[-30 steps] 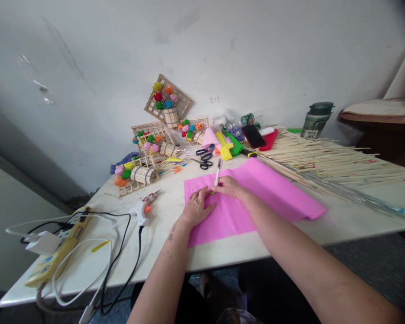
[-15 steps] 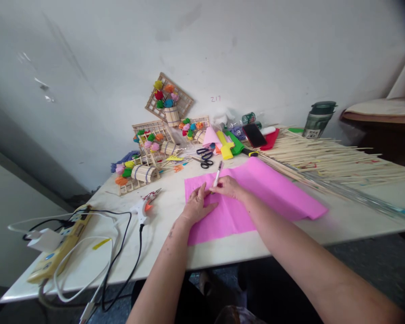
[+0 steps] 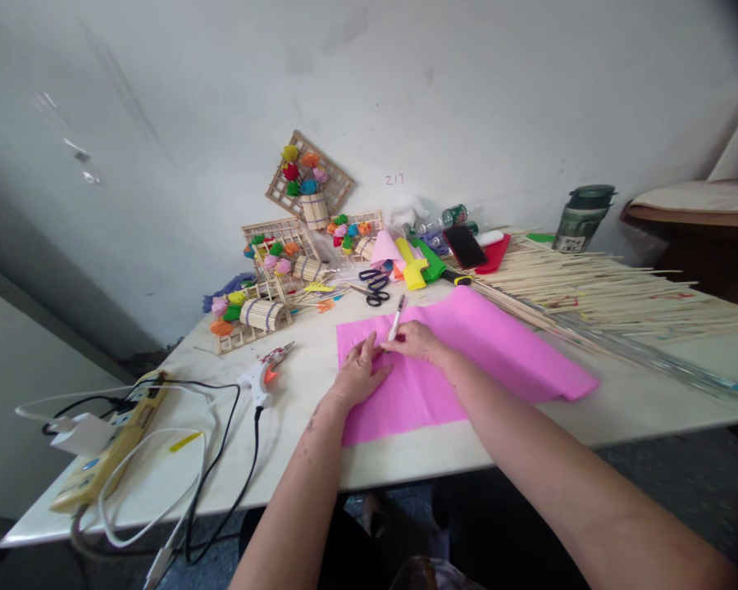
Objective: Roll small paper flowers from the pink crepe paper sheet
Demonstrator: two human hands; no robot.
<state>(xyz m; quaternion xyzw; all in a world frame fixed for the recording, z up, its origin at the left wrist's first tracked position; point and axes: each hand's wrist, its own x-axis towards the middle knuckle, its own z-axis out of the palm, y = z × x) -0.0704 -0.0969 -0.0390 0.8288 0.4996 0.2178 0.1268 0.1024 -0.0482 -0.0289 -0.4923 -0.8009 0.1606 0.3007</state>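
A sheet of pink crepe paper lies across the front of the table, with a loose fold toward its right end. My left hand rests on its left part, fingers stretched out and pressing the paper down. In my right hand is a white pen, held upright and slightly tilted, its lower end at the paper close to my left fingertips. The pen's tip is hidden by my fingers. Black-handled scissors lie just beyond the paper's far edge.
To the left are a hot glue gun and a power strip with trailing cables. Stick lattices with paper flowers stand at the back left. Thin wooden sticks, a phone and a green tumbler occupy the right and back.
My left thumb has drawn in slightly toward the hand. The pen and my right hand stay at almost the same spot on the paper.
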